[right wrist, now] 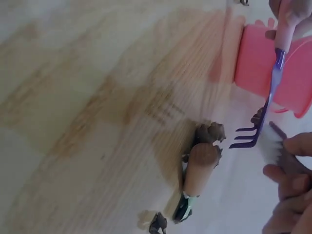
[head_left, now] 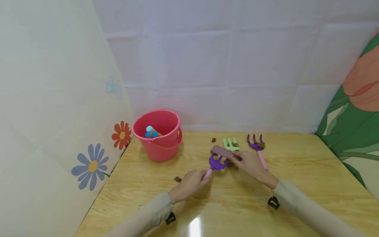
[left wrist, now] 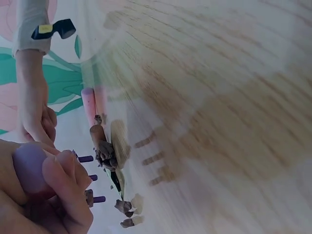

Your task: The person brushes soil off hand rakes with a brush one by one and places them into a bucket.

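My left hand (head_left: 189, 185) grips the pink handle of a small purple garden fork (head_left: 217, 163), held above the table. A brown clump (right wrist: 257, 116) clings to the fork in the right wrist view. In my right hand (head_left: 251, 165) is a mauve brush (head_left: 221, 151). Its pale bristles (right wrist: 269, 146) are against or very close to the fork's tines. Behind the hands lies a green fork (head_left: 231, 144) with brown clumps about it, its handle mostly hidden in the head view. A second purple fork (head_left: 262, 159) with a pink handle rests to the right, clumps on its tines.
A pink bucket (head_left: 160, 149) stands at the back left, holding several blue-ended sticks (head_left: 151, 133). Loose brown clumps lie on the wooden table, one (head_left: 214, 140) near the back and another (head_left: 177, 179) beside my left hand. White cloth (head_left: 207, 65) hangs behind.
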{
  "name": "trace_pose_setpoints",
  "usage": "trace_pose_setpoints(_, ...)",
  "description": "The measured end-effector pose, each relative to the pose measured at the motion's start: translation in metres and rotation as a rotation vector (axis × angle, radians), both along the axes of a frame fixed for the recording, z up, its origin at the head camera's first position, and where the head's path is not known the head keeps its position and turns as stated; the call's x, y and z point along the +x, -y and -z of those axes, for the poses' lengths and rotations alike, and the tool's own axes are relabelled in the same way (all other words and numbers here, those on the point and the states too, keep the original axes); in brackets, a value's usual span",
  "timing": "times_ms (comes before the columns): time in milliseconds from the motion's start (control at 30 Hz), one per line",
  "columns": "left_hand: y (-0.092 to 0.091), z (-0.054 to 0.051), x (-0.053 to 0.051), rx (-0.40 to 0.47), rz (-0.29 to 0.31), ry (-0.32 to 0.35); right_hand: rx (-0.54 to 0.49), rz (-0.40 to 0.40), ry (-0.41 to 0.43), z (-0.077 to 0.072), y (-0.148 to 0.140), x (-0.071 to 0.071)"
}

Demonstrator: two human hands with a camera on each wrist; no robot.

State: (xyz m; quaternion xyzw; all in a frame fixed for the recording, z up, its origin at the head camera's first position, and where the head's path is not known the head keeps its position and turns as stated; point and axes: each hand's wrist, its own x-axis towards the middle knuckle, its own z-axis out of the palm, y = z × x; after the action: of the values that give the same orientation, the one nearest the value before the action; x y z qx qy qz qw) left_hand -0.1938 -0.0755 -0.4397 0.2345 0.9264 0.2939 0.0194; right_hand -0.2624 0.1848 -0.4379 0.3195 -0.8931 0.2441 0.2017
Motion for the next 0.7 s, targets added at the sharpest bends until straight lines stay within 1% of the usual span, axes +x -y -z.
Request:
trace_pose_setpoints(100,-0.0013,0.0000,-0.0004,-0.005,0.009,-0.004,0.018,0.102,-0.029,0.0003,-0.0036,-0.0066)
trace_pose_setpoints(167,-0.0008,-0.0007,-0.0002,0.007,0.004,0.013,-0.013,0.134,-0.019,-0.0009,-0.0047,-0.0077)
trace_pose_setpoints(200,-0.0004,-0.0013,-0.0001,0.011,0.001,0.019,-0.041,0.137,-0.007,-0.0017,-0.0051,-0.0071)
trace_pose_setpoints(267,0.0012,-0.0019,-0.0006,0.009,-0.006,0.020,-0.094,0.075,0.027,-0.0040,-0.0036,-0.0052)
trace_pose_setpoints(300,0.0021,-0.0022,-0.0010,0.009,-0.011,0.020,-0.096,0.036,0.032,-0.0049,-0.0024,-0.0042)
trace_pose_setpoints(367,0.0024,-0.0024,-0.0010,0.005,-0.016,0.016,-0.078,-0.025,0.035,-0.0050,-0.0015,-0.0005)
trace_pose_setpoints(433,0.0021,-0.0025,-0.0013,0.000,-0.019,0.009,-0.035,-0.041,0.011,-0.0044,-0.0011,0.0003)
trace_pose_setpoints(500,0.0009,-0.0024,-0.0019,-0.003,-0.014,0.004,0.011,0.011,-0.021,-0.0028,-0.0021,-0.0008)
trace_pose_setpoints(567,-0.0007,-0.0020,-0.0020,-0.011,-0.003,0.000,0.026,0.088,-0.039,-0.0019,-0.0043,-0.0024)
trace_pose_setpoints(600,-0.0015,-0.0016,-0.0018,-0.010,0.003,0.005,0.026,0.114,-0.045,-0.0010,-0.0059,-0.0034)
trace_pose_setpoints(667,-0.0027,-0.0007,-0.0007,-0.011,0.015,0.014,0.005,0.140,-0.039,-0.0005,-0.0084,-0.0026)
trace_pose_setpoints(700,-0.0031,-0.0003,0.0000,-0.014,0.020,0.015,-0.018,0.141,-0.034,-0.0002,-0.0095,-0.0014)
